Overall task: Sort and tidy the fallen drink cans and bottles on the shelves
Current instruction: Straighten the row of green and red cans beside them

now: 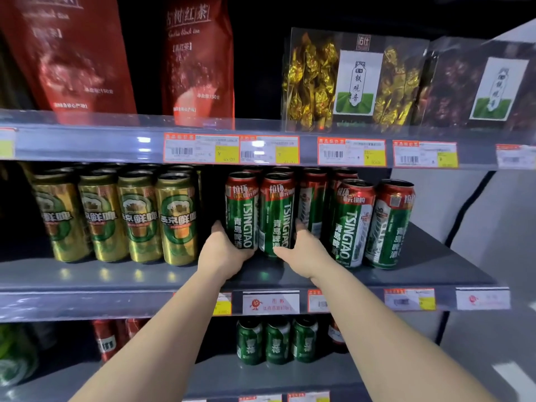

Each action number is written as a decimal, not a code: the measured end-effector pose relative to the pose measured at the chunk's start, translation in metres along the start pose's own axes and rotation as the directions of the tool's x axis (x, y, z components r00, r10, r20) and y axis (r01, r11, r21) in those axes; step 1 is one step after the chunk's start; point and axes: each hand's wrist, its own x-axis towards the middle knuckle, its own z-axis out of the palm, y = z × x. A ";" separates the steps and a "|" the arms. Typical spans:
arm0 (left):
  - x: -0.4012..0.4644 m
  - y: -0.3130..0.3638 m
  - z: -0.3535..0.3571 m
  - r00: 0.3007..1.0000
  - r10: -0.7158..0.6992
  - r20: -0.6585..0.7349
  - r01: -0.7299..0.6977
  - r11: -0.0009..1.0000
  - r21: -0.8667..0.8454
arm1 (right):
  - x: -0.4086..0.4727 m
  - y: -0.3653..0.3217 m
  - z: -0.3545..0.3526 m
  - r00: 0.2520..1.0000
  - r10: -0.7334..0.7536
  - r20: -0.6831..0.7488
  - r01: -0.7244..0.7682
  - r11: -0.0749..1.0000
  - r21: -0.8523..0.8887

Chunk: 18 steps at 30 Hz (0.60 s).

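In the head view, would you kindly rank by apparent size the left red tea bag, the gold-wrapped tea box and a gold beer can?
1. Left red tea bag, though cropped by the frame.
2. Gold-wrapped tea box.
3. Gold beer can, clearly smallest.

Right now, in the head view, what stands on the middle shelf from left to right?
Four gold beer cans → left hand → two green Tsingtao cans held between the hands → right hand → two more green Tsingtao cans.

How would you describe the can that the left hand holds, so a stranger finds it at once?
Look at the middle shelf, right of the gold cans. The first green Tsingtao can with a red top is the one; unlike its neighbours, the left hand cups its base.
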 end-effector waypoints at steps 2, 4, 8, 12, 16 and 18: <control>0.001 -0.001 -0.002 1.000 -0.011 0.001 0.011 1.000 -0.021 | 0.005 0.001 0.004 0.999 0.018 -0.028 -0.016 0.996 0.085; 0.002 -0.002 -0.003 1.000 -0.013 0.007 0.013 0.999 -0.029 | 0.006 0.002 0.009 0.997 0.052 -0.062 -0.048 0.997 0.066; 0.004 -0.005 -0.002 1.000 -0.005 0.001 0.005 0.999 -0.036 | 0.005 0.001 0.013 0.994 0.045 -0.099 -0.046 0.999 -0.007; 0.005 -0.007 -0.001 1.000 -0.012 0.013 0.013 0.999 -0.051 | 0.005 0.004 0.011 0.995 -0.001 -0.095 0.011 0.995 0.100; 0.005 -0.006 -0.001 1.000 0.005 0.012 -0.005 0.998 -0.060 | 0.008 0.003 0.015 0.991 0.024 -0.134 -0.023 1.000 0.010; 0.004 -0.007 0.000 1.000 0.007 0.009 -0.006 0.998 -0.063 | 0.010 0.004 0.015 0.997 0.009 -0.075 -0.002 0.996 0.088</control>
